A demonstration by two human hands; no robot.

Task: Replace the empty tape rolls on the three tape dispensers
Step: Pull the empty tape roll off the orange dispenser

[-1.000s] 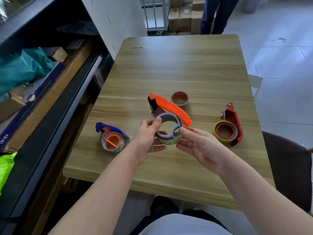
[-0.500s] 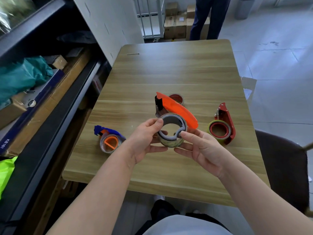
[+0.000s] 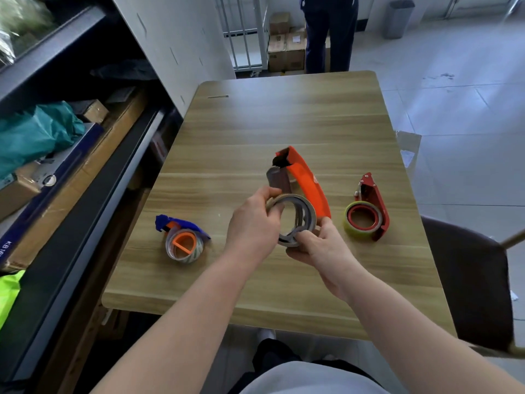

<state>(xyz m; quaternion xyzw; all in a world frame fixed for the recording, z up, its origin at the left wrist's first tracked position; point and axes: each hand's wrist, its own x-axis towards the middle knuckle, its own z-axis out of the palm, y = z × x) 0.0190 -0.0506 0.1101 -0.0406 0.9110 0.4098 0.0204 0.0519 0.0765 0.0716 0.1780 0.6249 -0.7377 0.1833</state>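
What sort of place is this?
Likely a stockroom or packing area: stacked cardboard boxes at the back, shelving crammed with boxes on the left, a red tape dispenser on the wooden table.

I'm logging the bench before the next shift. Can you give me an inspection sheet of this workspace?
Surface: wooden table, light grain.
Job's things: orange dispenser held above the table, tape roll at its hub; blue dispenser with a roll lies left; red dispenser with a yellow-green roll lies right.
Clutter: thin strip near the far left corner.
Hands: left hand grips the roll's rim; right hand holds its lower edge.
Cables: nothing seen.
Surroundings: shelving on the left, dark chair on the right, person and cardboard boxes beyond the table.
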